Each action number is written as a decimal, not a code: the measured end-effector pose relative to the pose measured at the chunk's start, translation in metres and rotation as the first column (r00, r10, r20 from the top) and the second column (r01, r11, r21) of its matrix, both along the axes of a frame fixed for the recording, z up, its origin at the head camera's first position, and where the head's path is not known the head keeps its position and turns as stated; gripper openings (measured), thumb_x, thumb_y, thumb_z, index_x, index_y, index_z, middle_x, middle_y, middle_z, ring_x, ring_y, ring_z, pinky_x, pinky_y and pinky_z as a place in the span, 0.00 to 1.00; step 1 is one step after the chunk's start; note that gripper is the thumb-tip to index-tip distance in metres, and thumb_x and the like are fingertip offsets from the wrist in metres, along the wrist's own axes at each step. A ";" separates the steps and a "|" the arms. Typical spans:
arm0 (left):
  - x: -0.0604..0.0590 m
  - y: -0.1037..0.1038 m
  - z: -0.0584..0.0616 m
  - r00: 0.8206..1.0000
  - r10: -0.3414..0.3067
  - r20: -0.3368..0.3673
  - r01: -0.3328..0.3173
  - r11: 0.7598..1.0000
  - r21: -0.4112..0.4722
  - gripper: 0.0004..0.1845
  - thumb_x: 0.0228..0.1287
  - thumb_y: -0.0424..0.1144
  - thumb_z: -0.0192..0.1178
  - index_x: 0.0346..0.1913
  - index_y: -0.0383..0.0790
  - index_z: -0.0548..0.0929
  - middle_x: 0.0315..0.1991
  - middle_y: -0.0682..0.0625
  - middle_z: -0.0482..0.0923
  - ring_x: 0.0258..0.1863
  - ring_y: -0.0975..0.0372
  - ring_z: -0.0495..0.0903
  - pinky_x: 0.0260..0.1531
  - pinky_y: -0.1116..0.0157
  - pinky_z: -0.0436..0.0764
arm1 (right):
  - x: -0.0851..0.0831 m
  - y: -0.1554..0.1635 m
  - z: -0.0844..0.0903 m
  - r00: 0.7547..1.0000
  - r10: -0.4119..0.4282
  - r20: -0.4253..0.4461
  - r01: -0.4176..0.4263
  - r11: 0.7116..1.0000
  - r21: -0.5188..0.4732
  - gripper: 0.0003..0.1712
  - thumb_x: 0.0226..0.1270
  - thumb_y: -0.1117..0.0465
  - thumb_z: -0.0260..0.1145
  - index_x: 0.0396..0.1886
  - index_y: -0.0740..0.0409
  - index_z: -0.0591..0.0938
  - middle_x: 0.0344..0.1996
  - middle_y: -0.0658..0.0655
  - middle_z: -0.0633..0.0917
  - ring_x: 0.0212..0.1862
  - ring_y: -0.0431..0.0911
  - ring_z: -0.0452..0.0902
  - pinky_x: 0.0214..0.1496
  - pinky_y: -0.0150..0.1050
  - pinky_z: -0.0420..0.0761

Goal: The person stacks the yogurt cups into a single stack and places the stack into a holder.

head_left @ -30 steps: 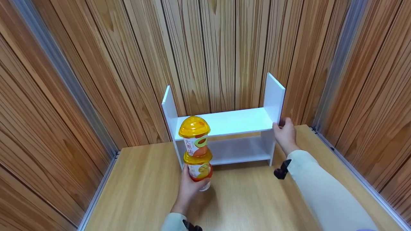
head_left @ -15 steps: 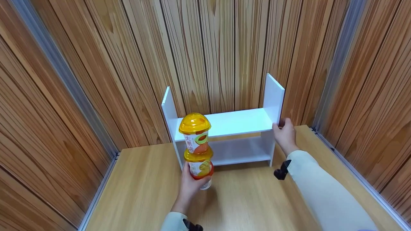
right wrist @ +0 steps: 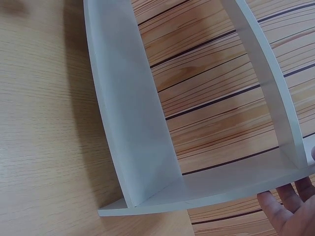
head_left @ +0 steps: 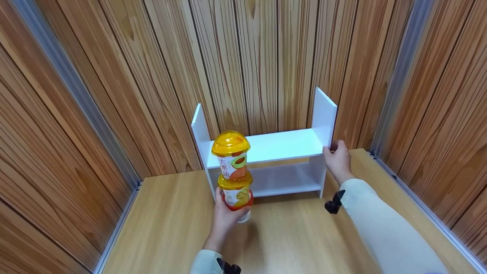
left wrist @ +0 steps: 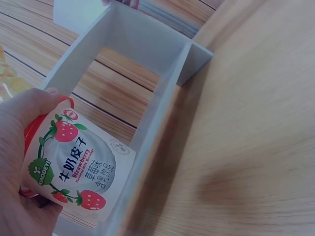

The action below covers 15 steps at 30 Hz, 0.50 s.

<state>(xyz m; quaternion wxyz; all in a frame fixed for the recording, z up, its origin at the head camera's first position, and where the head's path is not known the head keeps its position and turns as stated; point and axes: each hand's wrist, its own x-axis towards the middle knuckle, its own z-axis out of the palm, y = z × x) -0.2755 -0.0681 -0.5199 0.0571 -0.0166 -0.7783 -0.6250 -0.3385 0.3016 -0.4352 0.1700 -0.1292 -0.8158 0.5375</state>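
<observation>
A stack of three cups is held up in front of the white shelf [head_left: 281, 146] by my left hand [head_left: 224, 215]. The top fruit cup [head_left: 232, 167] has a yellow domed lid, and a second yellow-lidded fruit cup [head_left: 234, 194] sits beneath it. At the bottom is a strawberry milk cup [left wrist: 81, 162] with a red lid; my fingers and thumb curl round the stack near this lid. My right hand [head_left: 338, 161] grips the shelf's right side panel [right wrist: 236, 184], fingers on its outer face and the thumb tip at the inner side.
The shelf stands on a wooden table [head_left: 289, 236], close to the plank-patterned back wall [head_left: 258, 68]. Its upright side panels rise above the upper board. Side walls with metal corner strips [head_left: 399, 76] enclose the table left and right.
My left hand has lifted the stack of cups slightly, staying in front of the shelf's left part. The right hand and the shelf have hardly moved.
</observation>
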 end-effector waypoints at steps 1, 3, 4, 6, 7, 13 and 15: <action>0.000 0.000 0.001 1.000 0.000 -0.002 0.000 1.000 0.000 0.59 0.29 0.52 0.77 0.65 0.68 0.48 0.57 0.62 0.63 0.57 0.61 0.65 0.56 0.52 0.68 | 0.000 0.000 0.000 1.000 0.000 -0.002 0.000 1.000 0.000 0.28 0.70 0.50 0.50 0.63 0.60 0.60 0.56 0.64 0.69 0.57 0.55 0.67 0.55 0.48 0.72; -0.001 0.000 0.004 1.000 0.003 -0.012 -0.003 1.000 -0.005 0.59 0.30 0.52 0.77 0.66 0.68 0.48 0.57 0.61 0.62 0.57 0.60 0.65 0.55 0.52 0.69 | -0.001 0.000 -0.001 1.000 -0.001 -0.012 0.001 1.000 0.006 0.27 0.70 0.51 0.51 0.62 0.61 0.61 0.56 0.64 0.69 0.56 0.55 0.67 0.55 0.48 0.73; -0.001 0.000 0.005 1.000 0.003 -0.017 -0.003 1.000 -0.003 0.59 0.31 0.51 0.77 0.66 0.67 0.48 0.58 0.60 0.62 0.57 0.60 0.65 0.55 0.52 0.69 | -0.001 0.000 -0.001 1.000 -0.002 -0.019 0.002 1.000 0.010 0.27 0.70 0.51 0.51 0.61 0.61 0.62 0.55 0.64 0.70 0.56 0.55 0.67 0.54 0.48 0.73; -0.001 0.000 0.008 1.000 0.004 -0.024 -0.004 1.000 0.000 0.58 0.31 0.50 0.77 0.66 0.67 0.48 0.58 0.59 0.62 0.57 0.60 0.65 0.55 0.52 0.69 | -0.001 0.000 -0.001 0.999 -0.007 -0.031 0.007 1.000 0.020 0.25 0.69 0.52 0.51 0.60 0.62 0.63 0.55 0.64 0.70 0.56 0.55 0.68 0.53 0.48 0.74; -0.001 0.000 0.010 1.000 0.006 -0.028 -0.006 1.000 0.001 0.58 0.32 0.50 0.77 0.66 0.66 0.49 0.58 0.59 0.62 0.57 0.59 0.65 0.55 0.51 0.69 | -0.002 0.000 -0.002 0.999 -0.007 -0.036 0.008 1.000 0.024 0.25 0.69 0.52 0.51 0.59 0.62 0.63 0.54 0.65 0.70 0.55 0.55 0.68 0.53 0.48 0.74; -0.002 0.001 0.016 1.000 0.000 -0.026 0.001 1.000 0.024 0.56 0.31 0.51 0.77 0.65 0.67 0.51 0.57 0.61 0.63 0.57 0.60 0.65 0.56 0.52 0.68 | -0.002 -0.001 -0.002 1.000 -0.002 -0.029 0.002 1.000 0.000 0.26 0.69 0.52 0.52 0.60 0.62 0.62 0.55 0.64 0.69 0.56 0.55 0.68 0.54 0.48 0.73; -0.002 0.002 0.017 1.000 -0.004 -0.025 0.004 1.000 0.025 0.55 0.32 0.51 0.77 0.64 0.68 0.52 0.57 0.61 0.63 0.56 0.60 0.65 0.56 0.53 0.68 | -0.002 -0.001 -0.001 1.000 -0.002 -0.028 0.002 1.000 -0.004 0.26 0.69 0.52 0.51 0.60 0.62 0.62 0.55 0.64 0.69 0.56 0.55 0.68 0.54 0.48 0.73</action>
